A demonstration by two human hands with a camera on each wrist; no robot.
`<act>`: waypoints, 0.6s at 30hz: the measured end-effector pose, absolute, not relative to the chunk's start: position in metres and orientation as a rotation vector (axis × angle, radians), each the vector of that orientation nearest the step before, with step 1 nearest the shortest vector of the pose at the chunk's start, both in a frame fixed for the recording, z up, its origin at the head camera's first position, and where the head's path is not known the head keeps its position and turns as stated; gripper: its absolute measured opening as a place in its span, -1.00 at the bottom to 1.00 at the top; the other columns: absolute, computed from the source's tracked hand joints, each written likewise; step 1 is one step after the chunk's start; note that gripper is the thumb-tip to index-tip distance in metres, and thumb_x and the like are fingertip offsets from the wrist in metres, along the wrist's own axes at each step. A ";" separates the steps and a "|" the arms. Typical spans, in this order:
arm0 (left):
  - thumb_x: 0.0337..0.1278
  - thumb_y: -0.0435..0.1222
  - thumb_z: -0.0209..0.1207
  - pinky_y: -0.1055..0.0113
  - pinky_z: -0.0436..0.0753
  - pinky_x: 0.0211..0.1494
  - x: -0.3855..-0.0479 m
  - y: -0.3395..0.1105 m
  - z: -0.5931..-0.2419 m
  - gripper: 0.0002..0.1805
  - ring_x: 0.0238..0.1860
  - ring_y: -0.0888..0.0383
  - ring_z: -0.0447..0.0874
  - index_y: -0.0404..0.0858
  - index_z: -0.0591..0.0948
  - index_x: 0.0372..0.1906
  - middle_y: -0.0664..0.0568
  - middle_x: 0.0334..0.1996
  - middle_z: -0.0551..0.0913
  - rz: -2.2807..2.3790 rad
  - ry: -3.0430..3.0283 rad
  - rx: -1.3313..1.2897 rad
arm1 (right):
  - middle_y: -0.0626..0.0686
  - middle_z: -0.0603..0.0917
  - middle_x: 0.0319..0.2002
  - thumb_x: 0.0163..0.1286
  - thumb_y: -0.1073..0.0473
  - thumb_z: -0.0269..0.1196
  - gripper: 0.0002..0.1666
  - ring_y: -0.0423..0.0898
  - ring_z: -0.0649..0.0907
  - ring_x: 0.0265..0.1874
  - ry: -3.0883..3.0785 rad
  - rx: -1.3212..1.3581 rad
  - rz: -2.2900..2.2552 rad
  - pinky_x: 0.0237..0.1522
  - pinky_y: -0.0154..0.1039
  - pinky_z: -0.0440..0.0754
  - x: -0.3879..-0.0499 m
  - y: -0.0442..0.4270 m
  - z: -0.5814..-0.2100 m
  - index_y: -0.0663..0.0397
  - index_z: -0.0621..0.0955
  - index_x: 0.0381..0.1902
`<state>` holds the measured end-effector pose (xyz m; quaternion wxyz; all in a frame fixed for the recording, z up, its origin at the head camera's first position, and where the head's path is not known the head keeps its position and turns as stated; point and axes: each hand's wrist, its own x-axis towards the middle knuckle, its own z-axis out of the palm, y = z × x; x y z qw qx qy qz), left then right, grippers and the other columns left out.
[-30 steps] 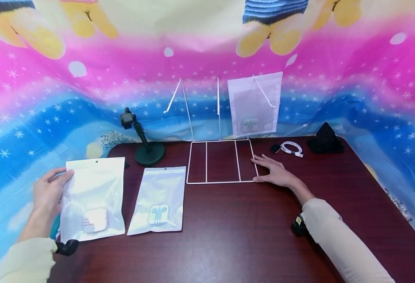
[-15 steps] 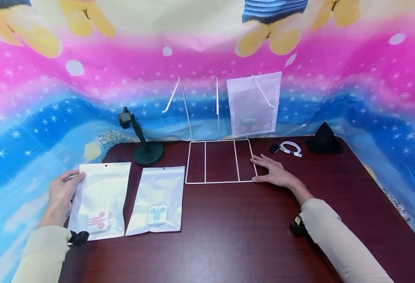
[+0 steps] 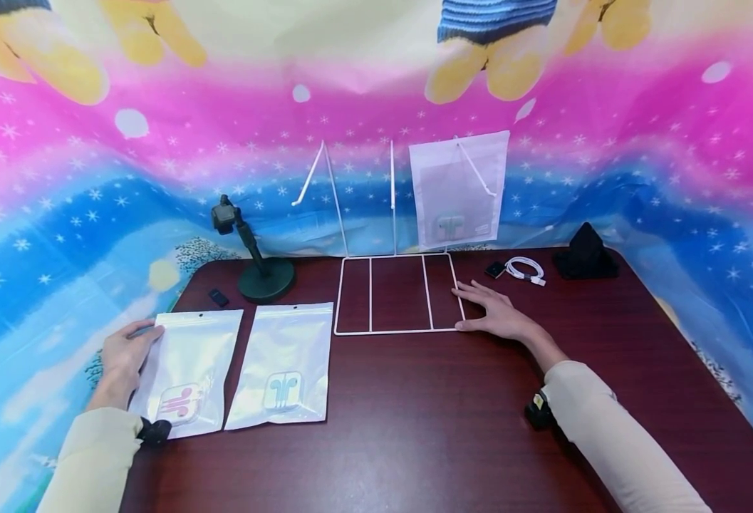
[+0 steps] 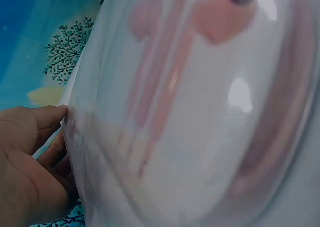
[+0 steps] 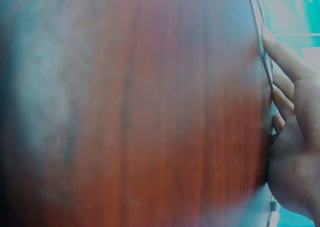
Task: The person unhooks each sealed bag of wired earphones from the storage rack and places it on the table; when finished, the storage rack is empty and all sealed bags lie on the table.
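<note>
A white pouch (image 3: pixel 199 356) with a case of pink earphones (image 3: pixel 179 404) showing through it is pinched at its upper left edge between the thumb and fingers of the left hand (image 3: pixel 125 354); whether its underside is fully supported by the counter (image 3: pixel 376 434) cannot be told. Just to its right, a second pouch (image 3: pixel 289 335), in which blue-green earphones (image 3: pixel 283 390) are seen, is laid flat on the counter. The right edge of the base of a white wire rack (image 3: pixel 395 331) is touched by the right hand (image 3: pixel 496 315), whose thumb and fingers are spread wide. By the rack's rightmost arm a third pouch (image 3: pixel 437 182) is held up, while the other two arms are left bare. Behind the flat pouches, a dark stand (image 3: pixel 266 279) is placed, with a small black object (image 3: pixel 219 297) near its base. At the far right, a coiled white cable (image 3: pixel 525 259) and a black wedge-shaped object (image 3: pixel 585 253) are set on the counter. The whole scene is backed by a printed cloth (image 3: pixel 363 78).
</note>
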<state>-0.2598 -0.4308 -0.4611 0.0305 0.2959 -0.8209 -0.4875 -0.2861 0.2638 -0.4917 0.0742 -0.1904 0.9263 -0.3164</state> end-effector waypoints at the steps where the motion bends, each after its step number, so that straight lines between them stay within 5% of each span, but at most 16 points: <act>1: 0.42 0.03 0.21 0.51 0.51 -0.11 -0.259 -0.431 -0.462 -0.44 -0.08 0.35 0.44 0.02 0.56 0.44 0.00 0.34 0.47 -1.502 -2.530 0.904 | 0.13 0.12 0.66 0.35 -0.24 0.41 0.04 0.24 -0.10 0.65 2.780 -0.572 -0.951 0.49 0.43 -0.18 -0.286 0.264 -0.492 -0.03 0.27 0.63; 5: 0.44 0.00 0.21 0.47 0.55 -0.29 -0.259 -0.432 -0.464 -0.49 -0.22 0.40 0.47 0.02 0.59 0.40 0.32 -0.11 0.60 -1.503 -2.537 0.882 | 0.13 0.12 0.66 0.36 -0.24 0.40 0.03 0.25 -0.10 0.65 2.779 -0.572 -0.949 0.49 0.43 -0.18 -0.286 0.264 -0.491 -0.03 0.27 0.63; 8: 0.48 0.00 0.17 0.43 0.59 -0.33 -0.260 -0.432 -0.463 -0.46 -0.28 0.38 0.52 -0.04 0.54 0.45 0.42 -0.28 0.53 -1.510 -2.537 0.864 | 0.13 0.12 0.65 0.36 -0.24 0.40 0.03 0.25 -0.09 0.65 2.780 -0.571 -0.948 0.48 0.44 -0.18 -0.286 0.264 -0.491 -0.02 0.27 0.63; 10: 0.50 0.00 0.14 0.42 0.61 -0.31 -0.262 -0.430 -0.461 -0.43 -0.28 0.37 0.56 -0.08 0.50 0.48 0.32 -0.22 0.59 -1.494 -2.535 0.854 | 0.14 0.12 0.65 0.36 -0.24 0.40 0.03 0.26 -0.09 0.64 2.781 -0.568 -0.949 0.48 0.44 -0.17 -0.286 0.264 -0.490 -0.02 0.27 0.63; 13: 0.52 0.02 0.11 0.29 0.66 -0.03 -0.265 -0.425 -0.456 -0.39 -0.12 0.29 0.60 -0.08 0.43 0.53 0.11 0.02 0.64 -1.486 -2.535 0.833 | 0.13 0.11 0.66 0.36 -0.24 0.40 0.03 0.25 -0.09 0.65 2.780 -0.566 -0.945 0.48 0.44 -0.17 -0.285 0.264 -0.490 -0.02 0.27 0.63; 16: 0.50 0.03 0.15 0.08 0.57 0.27 -0.268 -0.416 -0.447 -0.38 0.04 0.18 0.59 -0.06 0.43 0.54 0.14 0.11 0.66 -1.541 -2.505 0.772 | 0.13 0.11 0.66 0.36 -0.24 0.40 0.04 0.25 -0.09 0.65 2.778 -0.563 -0.945 0.49 0.44 -0.17 -0.285 0.264 -0.490 -0.02 0.26 0.63; 18: 0.46 0.03 0.20 0.15 0.54 0.33 -0.271 -0.407 -0.441 -0.39 0.07 0.23 0.59 -0.02 0.47 0.51 0.29 0.00 0.68 -1.599 -2.492 0.679 | 0.13 0.10 0.66 0.36 -0.24 0.40 0.04 0.25 -0.10 0.65 2.776 -0.559 -0.952 0.49 0.44 -0.18 -0.285 0.264 -0.490 -0.03 0.26 0.63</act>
